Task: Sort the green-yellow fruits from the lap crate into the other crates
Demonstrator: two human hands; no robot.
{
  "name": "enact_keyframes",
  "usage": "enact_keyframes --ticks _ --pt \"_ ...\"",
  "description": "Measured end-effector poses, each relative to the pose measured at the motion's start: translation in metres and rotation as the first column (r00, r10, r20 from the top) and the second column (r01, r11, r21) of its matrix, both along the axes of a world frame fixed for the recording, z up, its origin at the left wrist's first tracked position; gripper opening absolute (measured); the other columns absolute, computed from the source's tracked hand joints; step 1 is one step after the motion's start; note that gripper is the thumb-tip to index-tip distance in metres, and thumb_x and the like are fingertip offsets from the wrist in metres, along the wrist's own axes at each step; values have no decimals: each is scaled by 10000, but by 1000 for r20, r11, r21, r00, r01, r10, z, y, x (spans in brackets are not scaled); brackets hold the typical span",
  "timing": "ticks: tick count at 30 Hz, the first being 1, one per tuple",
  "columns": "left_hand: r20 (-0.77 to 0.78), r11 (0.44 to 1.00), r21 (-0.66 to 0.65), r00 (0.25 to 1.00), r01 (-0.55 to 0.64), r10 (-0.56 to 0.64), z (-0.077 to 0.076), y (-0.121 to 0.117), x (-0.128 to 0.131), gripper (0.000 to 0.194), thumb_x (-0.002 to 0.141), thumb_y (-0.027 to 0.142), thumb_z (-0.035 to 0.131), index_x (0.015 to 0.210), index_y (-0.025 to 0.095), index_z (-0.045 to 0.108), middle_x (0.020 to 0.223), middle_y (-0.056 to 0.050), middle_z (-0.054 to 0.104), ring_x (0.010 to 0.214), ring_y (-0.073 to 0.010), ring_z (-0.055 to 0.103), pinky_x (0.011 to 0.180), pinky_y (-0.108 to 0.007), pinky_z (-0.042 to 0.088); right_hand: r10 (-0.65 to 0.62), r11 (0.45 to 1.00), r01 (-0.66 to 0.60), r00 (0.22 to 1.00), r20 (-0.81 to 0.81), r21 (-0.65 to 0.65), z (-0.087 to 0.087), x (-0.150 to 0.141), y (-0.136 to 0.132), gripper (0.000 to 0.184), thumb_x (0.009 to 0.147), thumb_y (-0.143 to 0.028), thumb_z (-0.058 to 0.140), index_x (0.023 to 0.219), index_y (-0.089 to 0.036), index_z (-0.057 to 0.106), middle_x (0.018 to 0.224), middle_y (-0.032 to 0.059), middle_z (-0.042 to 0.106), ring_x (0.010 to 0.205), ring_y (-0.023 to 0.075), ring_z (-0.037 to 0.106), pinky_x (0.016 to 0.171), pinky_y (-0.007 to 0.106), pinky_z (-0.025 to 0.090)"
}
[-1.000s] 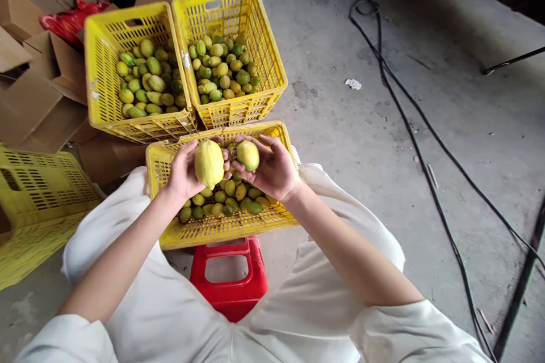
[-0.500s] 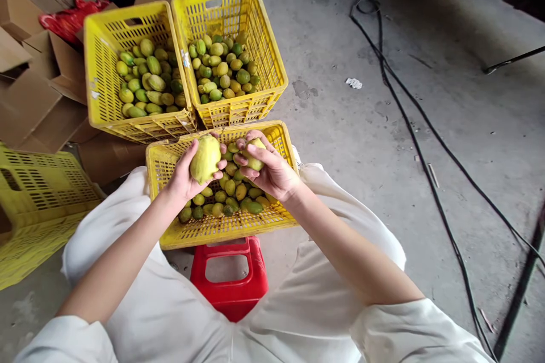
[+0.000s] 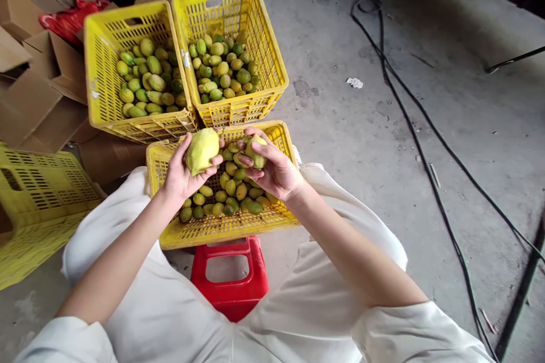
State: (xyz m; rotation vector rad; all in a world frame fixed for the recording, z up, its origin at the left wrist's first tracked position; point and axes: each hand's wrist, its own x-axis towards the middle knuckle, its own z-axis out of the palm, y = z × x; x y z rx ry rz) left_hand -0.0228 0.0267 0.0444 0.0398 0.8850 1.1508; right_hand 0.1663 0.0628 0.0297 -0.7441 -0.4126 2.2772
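Note:
In my left hand [image 3: 183,173] is a large pale-yellow lemon [image 3: 202,151], with the fingers curled round its far side and the thumb along its left. A smaller yellow-green lemon [image 3: 258,154] is gripped by my right hand [image 3: 275,169], thumb on top and fingers partly hiding it. Both hands are above a yellow plastic crate [image 3: 187,238] between my knees. Several green and yellow lemons [image 3: 230,188] lie inside it; my hands cover some of them. The two hands are a short way apart.
Behind stand two more yellow crates, one at left [image 3: 96,76] and one at right [image 3: 272,54], with lemons in them. A red stool [image 3: 230,295] supports the near crate. Cardboard boxes [image 3: 38,102] and another crate [image 3: 38,193] are at left; a black cable [image 3: 411,110] crosses the floor at right.
My left hand has moved slightly left and tilted its lemon. My right hand has turned and closed its fingers over the smaller lemon, moving a little right. The crates stay put.

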Motion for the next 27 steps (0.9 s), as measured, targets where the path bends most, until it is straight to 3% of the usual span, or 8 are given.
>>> enact_keyframes --ticks 2,7,10,13,15,18,21,27 --pt "2 1000 -12 1000 -8 8 -1 0 -1 369 1011 451 516 1155 163 696 876 -82 715 600 -132 630 437 -188 462 8 1000 -8 1000 9 10 -1 0 -1 329 737 -216 831 977 -247 609 841 -35 625 597 76 509 387 119 311" --pt "-10 996 -34 996 -85 85 -5 -1 -2 422 994 292 421 1329 167 645 1086 -135 777 882 -240 764 702 -332 634 -44 999 44 999 -1 -15 -1 0 2 211 842 -314 659 1045 -259 636 888 11 698 815 186 672 620 283 604" --pt "-41 994 -29 993 -108 107 -4 -1 -2 421 1008 293 464 1391 209 616 1153 -114 774 961 -234 774 779 -326 641 -41 999 41 999 -6 -8 -1 2 3 269 818 -274 621 1087 -272 622 906 20 721 933 234 707 750 392 658" --pt "-73 996 10 993 -89 90 -5 -1 -2 406 986 384 605 1357 222 630 1106 -93 768 784 -172 752 649 -240 616 -55 998 55 998 -8 -25 -1 2 3 271 806 -247 679 1068 -264 615 961 16 732 904 196 710 790 351 663" --pt "-89 996 35 993 -78 81 -8 -1 -2 451 933 446 701 1312 207 648 1034 -84 764 686 -145 714 558 -209 581 -49 998 48 999 -19 -35 -1 3 2 288 791 -223 733 1052 -253 615 944 -3 720 797 139 682 705 257 641" --pt "-117 998 26 992 -54 56 -16 -1 -2 506 880 561 753 1191 167 687 927 -76 753 648 -138 690 531 -199 565 7 1000 -8 999 -54 -24 -1 3 1 324 708 -144 782 966 -224 603 819 -37 662 591 58 544 465 115 457" --pt "-144 998 -39 988 -56 50 -21 0 2 492 923 613 681 1111 159 699 910 -75 756 688 -148 708 580 -207 590 63 998 -63 998 -24 10 -2 3 -1 334 664 -128 804 897 -206 579 766 -39 646 528 37 461 398 97 290" --pt "-112 993 -81 991 -84 75 -17 3 3 300 1050 367 500 1245 200 655 1012 -70 786 833 -188 768 721 -284 647 16 1000 -15 999 43 -14 -1 0 3 264 845 -401 675 1024 -209 649 888 47 707 768 180 649 591 260 533"
